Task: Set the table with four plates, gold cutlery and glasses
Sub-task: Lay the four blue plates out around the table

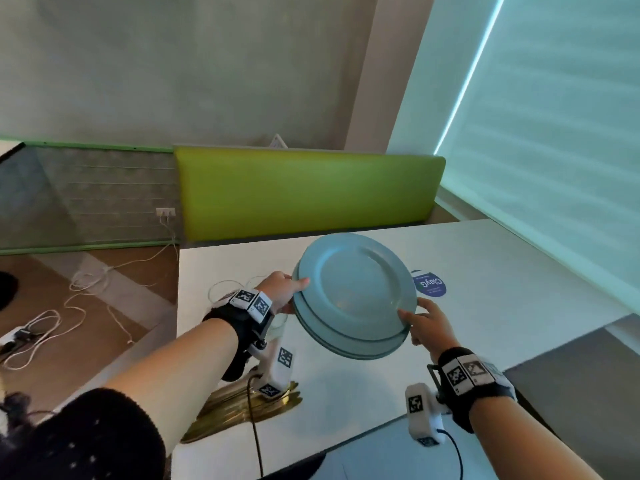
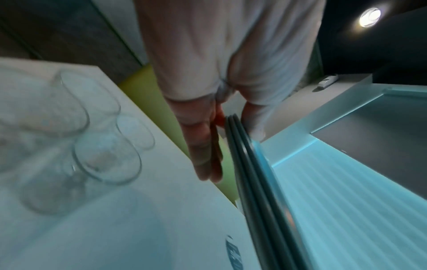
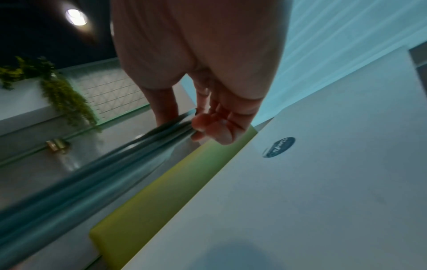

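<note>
A stack of pale blue plates (image 1: pixel 353 296) hangs tilted above the white table (image 1: pixel 502 271), held by both hands at opposite rims. My left hand (image 1: pixel 287 294) pinches the left rim, thumb on top and fingers (image 2: pixel 203 146) underneath; three rim edges of the plates (image 2: pixel 249 173) show there. At the near right rim my right hand (image 1: pixel 420 322) pinches the plates (image 3: pixel 92 175), fingers (image 3: pixel 217 127) curled below. Clear glasses (image 2: pixel 108 157) stand on the table's left side, partly hidden by my left wrist. Gold cutlery (image 1: pixel 242 407) lies in a pile near the front left edge.
A round blue sticker (image 1: pixel 429 285) marks the table just right of the plates. A green padded bench back (image 1: pixel 304 192) runs along the far edge. White cables (image 1: pixel 69 306) lie on the floor at the left. A window blind (image 1: pixel 554 133) fills the right.
</note>
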### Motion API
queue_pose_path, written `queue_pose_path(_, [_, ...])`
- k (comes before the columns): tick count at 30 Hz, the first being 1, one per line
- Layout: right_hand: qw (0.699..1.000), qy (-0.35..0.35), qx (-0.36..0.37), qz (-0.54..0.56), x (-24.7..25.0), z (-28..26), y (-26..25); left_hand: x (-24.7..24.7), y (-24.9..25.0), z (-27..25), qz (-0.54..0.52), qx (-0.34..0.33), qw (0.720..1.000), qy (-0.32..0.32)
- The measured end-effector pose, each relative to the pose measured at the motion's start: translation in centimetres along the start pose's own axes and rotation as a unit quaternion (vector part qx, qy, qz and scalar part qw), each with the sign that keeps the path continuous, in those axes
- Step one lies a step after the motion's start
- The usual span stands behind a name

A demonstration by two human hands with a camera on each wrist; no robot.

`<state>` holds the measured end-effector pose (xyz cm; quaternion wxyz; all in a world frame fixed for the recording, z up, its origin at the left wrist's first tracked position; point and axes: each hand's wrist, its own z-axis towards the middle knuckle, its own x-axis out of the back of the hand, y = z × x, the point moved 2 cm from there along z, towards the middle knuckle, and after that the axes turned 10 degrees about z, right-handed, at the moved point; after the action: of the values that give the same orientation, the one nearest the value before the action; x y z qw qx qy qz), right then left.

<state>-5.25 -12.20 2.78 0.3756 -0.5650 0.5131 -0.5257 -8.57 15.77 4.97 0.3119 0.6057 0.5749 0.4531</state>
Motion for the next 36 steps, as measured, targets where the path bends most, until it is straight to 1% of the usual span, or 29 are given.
queue_pose_path(3, [0.999,0.019,-0.030,0.040,2.2,0.7,1.2,-3.3,0.4,-0.1,-0.080,0.014,0.997,-0.017])
queue_pose_path(7, [0.995,0.025,-0.061,0.080,4.7,2.3,2.5,-6.6,1.2,1.1,-0.120,0.037,0.992,-0.019])
queue_pose_path(12, [0.989,0.014,-0.087,0.119,7.8,5.1,3.1,-10.4,1.5,4.0,-0.097,0.050,0.994,0.007])
queue_pose_path(15, [0.986,0.006,-0.100,0.134,9.4,7.1,3.3,-12.1,1.7,4.8,-0.078,0.055,0.995,0.027])
queue_pose_path(17, [0.983,-0.001,-0.112,0.148,10.0,8.4,3.4,-12.3,0.9,6.5,-0.076,0.044,0.994,0.058])
queue_pose_path(19, [0.977,-0.003,-0.122,0.175,10.4,9.5,3.6,-11.8,-1.9,10.0,-0.061,0.047,0.992,0.095])
queue_pose_path(22, [0.964,-0.022,-0.138,0.228,10.7,10.0,4.0,-10.2,-3.9,11.4,-0.050,0.062,0.984,0.159])
queue_pose_path(25, [0.955,-0.024,-0.145,0.257,10.7,10.1,4.3,-8.1,-1.4,7.8,-0.039,0.076,0.967,0.240])
queue_pose_path(29, [0.948,0.001,-0.159,0.275,10.5,9.8,5.9,-4.7,0.1,6.2,0.011,0.105,0.941,0.322])
queue_pose_path(32, [0.944,0.020,-0.174,0.278,10.2,9.0,7.3,-2.2,0.2,6.4,0.020,0.116,0.928,0.354])
queue_pose_path(36, [0.943,0.039,-0.191,0.271,9.1,7.3,9.1,0.1,0.4,6.6,0.025,0.104,0.928,0.356])
